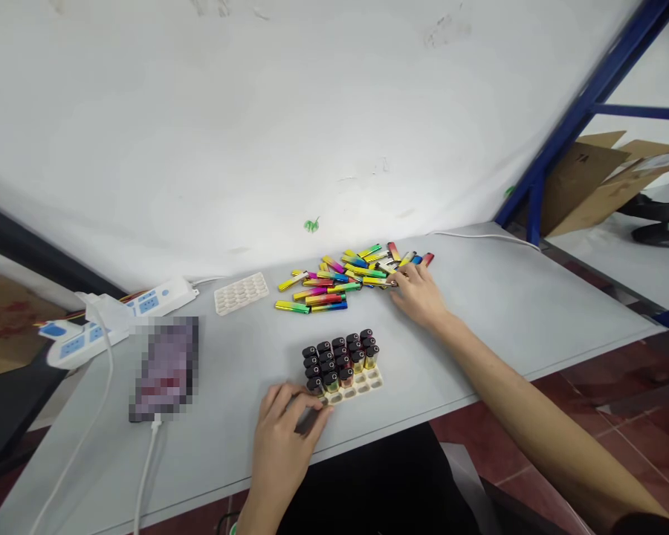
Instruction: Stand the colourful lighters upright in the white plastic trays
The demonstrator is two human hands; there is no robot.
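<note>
My left hand (283, 435) is at the near left corner of a cream tray (362, 388) with oval slots, thumb and fingertips closed about its edge. Lighters with black tops (343, 358) stand upright in rows in the tray, and some slots at its front and right hold none. Farther back, my right hand (421, 296) reaches over the right side of a loose pile of colourful lighters (326, 286). Its thumb and forefinger close around the end of a yellow lighter (375, 282); the other fingertips are partly hidden.
A second cream tray (241, 293) lies at the back left, its slots bare. Left of it are a white power strip (161, 297) and a blurred phone-like device (167, 368) on a white cable (148, 461). A white wall (334, 134) rises behind the grey table (513, 297).
</note>
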